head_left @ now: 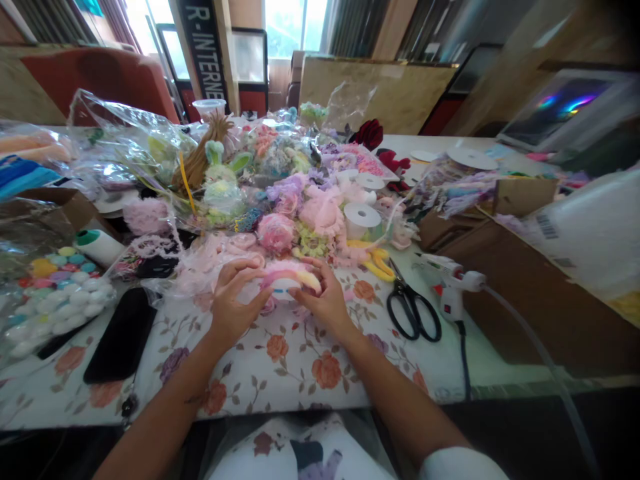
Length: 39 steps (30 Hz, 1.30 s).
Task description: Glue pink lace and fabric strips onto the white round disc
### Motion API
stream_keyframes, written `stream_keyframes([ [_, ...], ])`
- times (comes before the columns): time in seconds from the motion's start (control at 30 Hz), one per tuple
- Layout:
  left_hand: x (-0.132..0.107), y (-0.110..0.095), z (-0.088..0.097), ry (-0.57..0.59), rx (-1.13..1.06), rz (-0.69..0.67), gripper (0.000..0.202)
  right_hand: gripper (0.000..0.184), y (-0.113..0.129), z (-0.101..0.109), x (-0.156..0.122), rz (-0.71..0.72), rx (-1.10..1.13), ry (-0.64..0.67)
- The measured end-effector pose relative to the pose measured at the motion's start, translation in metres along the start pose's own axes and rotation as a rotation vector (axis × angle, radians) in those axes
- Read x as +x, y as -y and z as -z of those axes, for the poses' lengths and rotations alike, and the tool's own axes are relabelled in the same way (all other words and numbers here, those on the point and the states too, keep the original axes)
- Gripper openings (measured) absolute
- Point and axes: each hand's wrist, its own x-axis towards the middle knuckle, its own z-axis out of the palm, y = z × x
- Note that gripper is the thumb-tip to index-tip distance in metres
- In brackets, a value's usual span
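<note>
Both of my hands hold a small round white piece (286, 285) wrapped with fluffy pink and yellow trim, just above the flowered tablecloth (280, 363). My left hand (234, 301) grips its left side with curled fingers. My right hand (323, 298) closes round its right side, thumb on top. Black-handled scissors (413, 308) and a white glue gun (453, 288) lie to the right of my right hand.
A heap of pink, purple and green fabric flowers and ribbon spools (362, 217) fills the table behind my hands. A black phone (121, 335) and a bag of pastel pompoms (55, 297) lie at left. Cardboard boxes (505, 267) stand at right.
</note>
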Motion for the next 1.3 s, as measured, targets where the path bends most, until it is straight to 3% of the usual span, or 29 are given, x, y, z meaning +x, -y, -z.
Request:
stream_keyframes([
  [0.27,0.004,0.0,-0.001,0.229,0.012,-0.009,0.05,0.065,-0.004,0.004,0.005,-0.061,0.132,0.001],
  [0.37,0.003,0.005,-0.003,0.288,-0.045,0.054,0.054,0.064,-0.001,0.004,0.004,-0.067,0.135,0.012],
  [0.6,-0.001,0.008,0.003,0.446,-0.257,0.362,0.064,0.064,0.004,0.005,0.001,-0.103,0.148,0.08],
  [0.77,0.0,0.009,0.005,0.565,-0.164,0.326,0.068,0.062,0.005,0.005,0.002,-0.13,0.156,0.144],
  [0.97,0.002,0.009,-0.003,0.277,-0.004,-0.039,0.058,0.06,0.0,0.004,0.004,-0.152,0.228,0.062],
  [1.13,0.0,0.006,-0.005,0.049,0.12,-0.165,0.044,0.061,-0.005,0.001,0.005,-0.161,0.308,-0.013],
  [1.2,0.0,0.006,-0.006,0.029,0.153,-0.177,0.044,0.06,-0.005,0.0,0.004,-0.14,0.306,-0.032],
  [1.3,0.0,0.01,-0.006,0.12,0.156,-0.155,0.048,0.059,-0.004,0.0,0.004,-0.133,0.273,-0.04],
])
